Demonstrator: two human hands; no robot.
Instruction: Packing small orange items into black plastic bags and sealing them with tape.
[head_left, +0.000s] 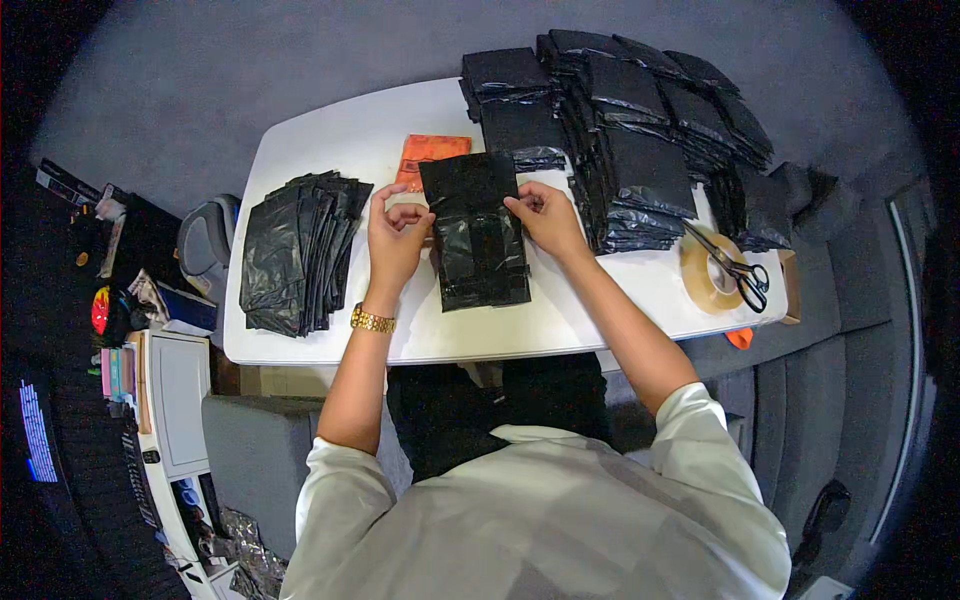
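A folded black plastic bag (480, 240) lies before me at the middle of the white table, upright in the view. My left hand (400, 232) is at its left edge, thumb and forefinger nearly together; whether they pinch the plastic is unclear. At the upper right edge, my right hand (546, 217) has the bag between thumb and fingers. Partly behind the bag's top is an orange printed packet (435, 150). A fanned pile of black plastic bags (300, 255) rests to the left. Large stacks of folded black bags (637, 165) cover the table's far right.
On the right part of the table (645, 292), a roll of clear tape (697, 277) lies with black-handled scissors (731, 266) across it. A grey chair (204, 240) stands beyond the left edge. A grey sofa (810, 375) is at the right.
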